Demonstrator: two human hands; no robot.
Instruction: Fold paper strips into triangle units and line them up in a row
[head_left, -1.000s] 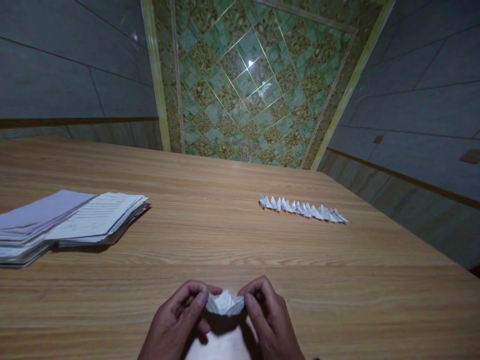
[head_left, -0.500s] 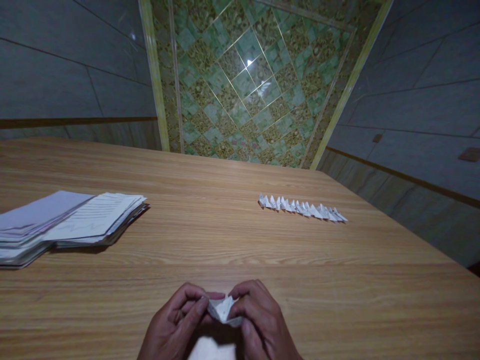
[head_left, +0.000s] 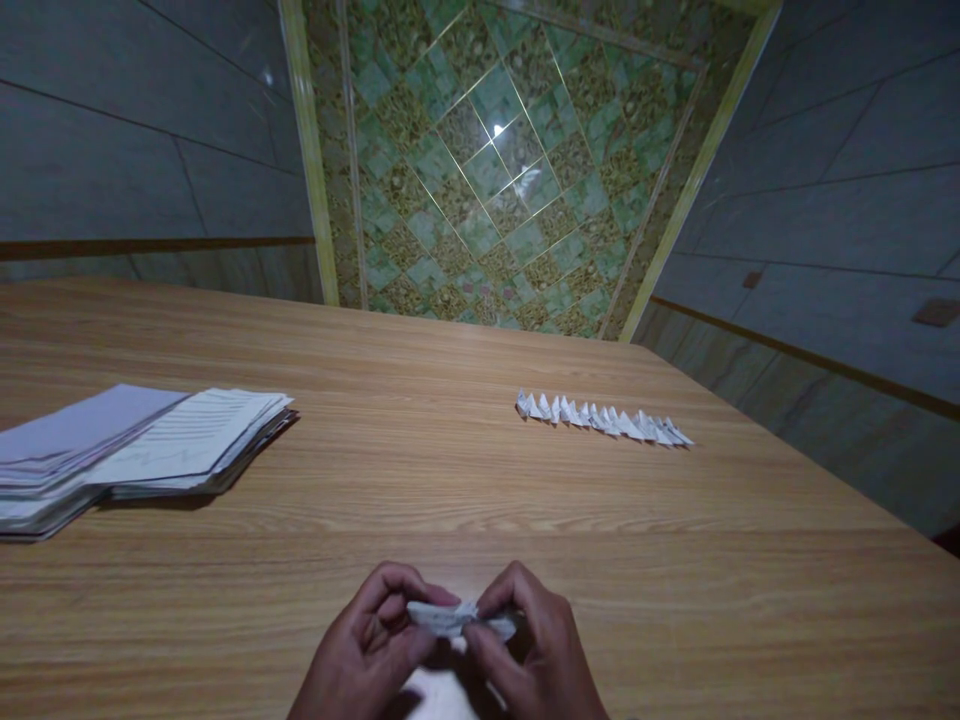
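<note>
Near the front edge of the view, a small folded paper piece (head_left: pixel 444 619) is held up between both hands. It is whitish grey and looks like the boat-shaped folded papers farther back. My left hand (head_left: pixel 379 640) pinches its left end between thumb and fingers. On the other end, my right hand (head_left: pixel 536 640) is closed with thumb and forefinger pressed on the paper. Below the hands shows a white patch (head_left: pixel 442 695), partly hidden, whose kind I cannot make out.
A row of several small folded paper boats (head_left: pixel 600 416) stands right of centre on the wooden table (head_left: pixel 390 450). At the left lie stacked paper sheets (head_left: pixel 202 430), some with handwriting. Beyond the table's far edge is a patterned green tile surface (head_left: pixel 487 200) between grey walls.
The folded paper has been tilted and flattened, and its raised white peak shows less. My right hand has shifted its grip, thumb now on the near side of the paper.
</note>
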